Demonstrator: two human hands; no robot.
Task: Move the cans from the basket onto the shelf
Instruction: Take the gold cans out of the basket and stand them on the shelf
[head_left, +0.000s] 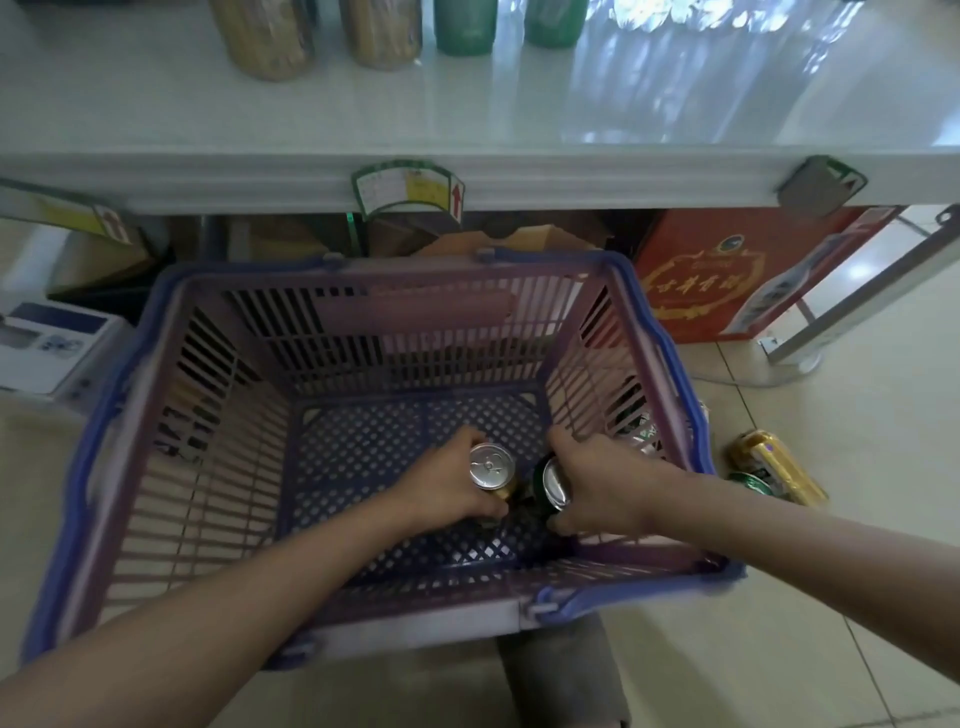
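Both bare forearms reached down from the near edge of the view into a slatted plastic basket, its walls faded purple, its rim and folded handles blue, its floor a dark blue diamond lattice. Near the front of that floor, the left hand had its fingers wrapped round a gold can, whose silver top with pull tab faced up. Just beside it, the right hand curled its fingers around a green can tilted toward the gold one; no label could be read on either. Outside the basket's right wall, a gold can on the floor lay on its side on glossy pale tiles, with a green one partly seen against it. Beyond the basket ran a smooth white shelf, carrying two gold and two green cans at its far edge. A price tag with a red arrow hung on the shelf's front lip, its print too blurred to read. A red carton with a gold emblem stood under the shelf's right end.
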